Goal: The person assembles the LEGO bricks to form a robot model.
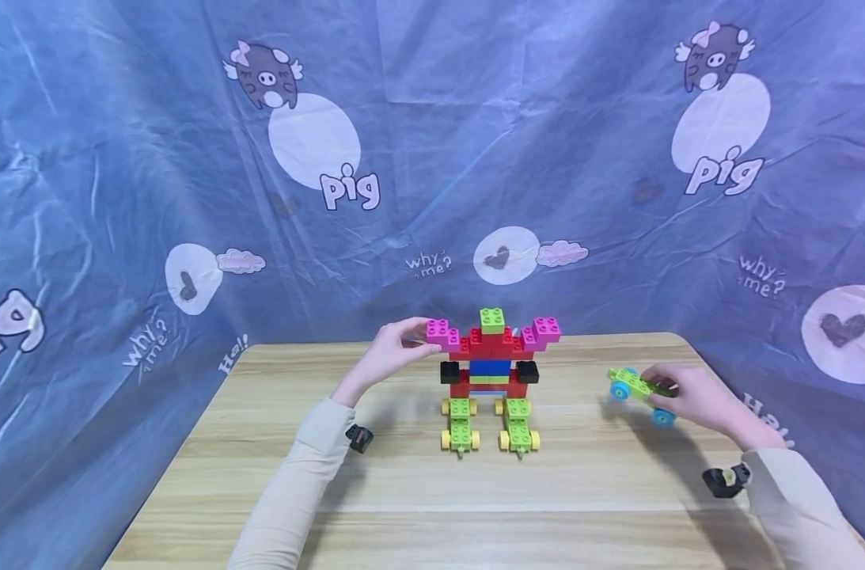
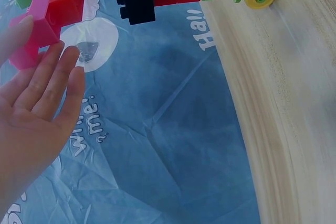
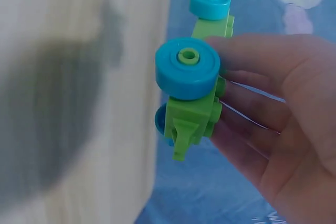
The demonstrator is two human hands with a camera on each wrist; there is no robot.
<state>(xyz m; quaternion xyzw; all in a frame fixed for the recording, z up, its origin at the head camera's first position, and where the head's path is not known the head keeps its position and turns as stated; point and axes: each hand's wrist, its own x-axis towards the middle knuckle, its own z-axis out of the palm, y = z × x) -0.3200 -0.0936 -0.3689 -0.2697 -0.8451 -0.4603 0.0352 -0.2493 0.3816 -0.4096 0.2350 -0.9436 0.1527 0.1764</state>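
A robot-shaped figure of toy building bricks (image 1: 491, 366) stands upright on the table, on two green wheeled bases with yellow wheels. My left hand (image 1: 398, 347) pinches the pink bricks (image 1: 439, 331) at the figure's left arm; in the left wrist view the thumb lies on one side of the pink bricks (image 2: 43, 22) and the fingers on the other. Away to the right, my right hand (image 1: 696, 400) grips a green toy car base (image 1: 637, 386) with blue wheels, tilted above the table. The right wrist view shows the car base (image 3: 191, 114) between thumb and fingers.
The wooden table (image 1: 404, 514) carries the figure near its back edge. Behind and at both sides hangs a blue cloth (image 1: 432, 158) printed with pigs and hearts. Small black devices (image 1: 726, 480) are worn at both wrists.
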